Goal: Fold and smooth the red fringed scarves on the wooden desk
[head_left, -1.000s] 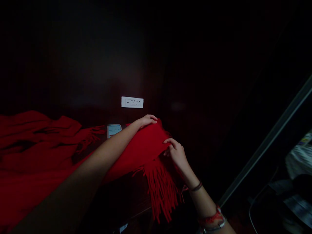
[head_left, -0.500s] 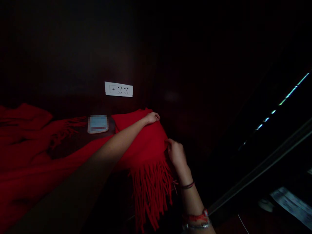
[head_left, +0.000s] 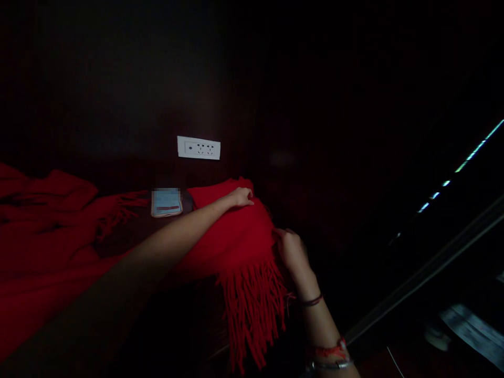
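Note:
A red fringed scarf (head_left: 236, 236) lies across a dark surface, its tassels hanging toward me. My left hand (head_left: 242, 197) reaches over it to the far part of its right end, with the thumb and fingers closed on the fabric. Nearer to me, my right hand (head_left: 292, 251) pinches the scarf's right edge, just above the fringe. That hand's fingertips are partly hidden by its back. To the left of the scarf's end, behind my left forearm, rests a phone (head_left: 166, 202) with a lit, blurred screen.
A white socket panel (head_left: 199, 148) is on the dark wall behind the phone. More bunched red cloth (head_left: 51, 210) with fringe spreads at the left. At the lower right, a pale patterned sheet (head_left: 474, 331) lies past a dark slanted edge. Much is in deep shadow.
My left hand has moved slightly left and nearer along the scarf. My right hand stays at its edge. The whole view has shifted a little, so things appear farther right.

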`<state>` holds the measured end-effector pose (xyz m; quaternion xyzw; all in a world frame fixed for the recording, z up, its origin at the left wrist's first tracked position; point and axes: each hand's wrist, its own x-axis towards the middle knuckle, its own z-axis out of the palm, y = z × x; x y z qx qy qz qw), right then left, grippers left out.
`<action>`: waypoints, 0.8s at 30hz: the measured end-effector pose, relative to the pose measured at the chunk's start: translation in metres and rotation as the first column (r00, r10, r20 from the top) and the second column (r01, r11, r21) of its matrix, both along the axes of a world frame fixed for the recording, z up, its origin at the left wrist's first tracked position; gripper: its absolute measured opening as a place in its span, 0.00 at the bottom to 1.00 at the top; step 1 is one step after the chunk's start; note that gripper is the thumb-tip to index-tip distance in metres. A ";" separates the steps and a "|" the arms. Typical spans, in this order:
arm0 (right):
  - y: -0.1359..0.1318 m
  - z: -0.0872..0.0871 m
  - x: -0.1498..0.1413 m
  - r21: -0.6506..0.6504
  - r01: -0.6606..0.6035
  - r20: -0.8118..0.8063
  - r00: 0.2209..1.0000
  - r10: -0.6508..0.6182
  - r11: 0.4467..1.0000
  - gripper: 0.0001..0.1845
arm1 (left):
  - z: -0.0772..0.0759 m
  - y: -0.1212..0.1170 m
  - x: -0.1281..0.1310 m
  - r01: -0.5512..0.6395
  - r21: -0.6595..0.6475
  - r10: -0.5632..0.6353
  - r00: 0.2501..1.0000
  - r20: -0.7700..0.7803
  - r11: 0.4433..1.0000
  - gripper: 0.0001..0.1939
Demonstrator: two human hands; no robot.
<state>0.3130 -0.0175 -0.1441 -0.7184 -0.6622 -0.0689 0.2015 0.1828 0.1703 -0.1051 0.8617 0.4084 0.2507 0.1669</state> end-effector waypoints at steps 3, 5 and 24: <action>-0.003 0.005 0.002 -0.036 -0.012 0.029 1.000 0.013 0.999 0.23 | 0.006 -0.004 -0.010 -0.018 0.017 0.018 1.000 -0.009 1.000 0.08; -0.005 0.009 0.002 -0.050 -0.033 0.065 0.997 0.036 0.998 0.25 | 0.007 -0.010 -0.017 -0.035 0.037 0.035 0.999 -0.009 0.999 0.11; -0.014 0.001 -0.058 0.009 -0.719 -0.091 0.692 0.716 0.695 0.20 | -0.037 -0.186 -0.186 0.229 0.261 -0.080 0.875 -0.478 0.938 0.22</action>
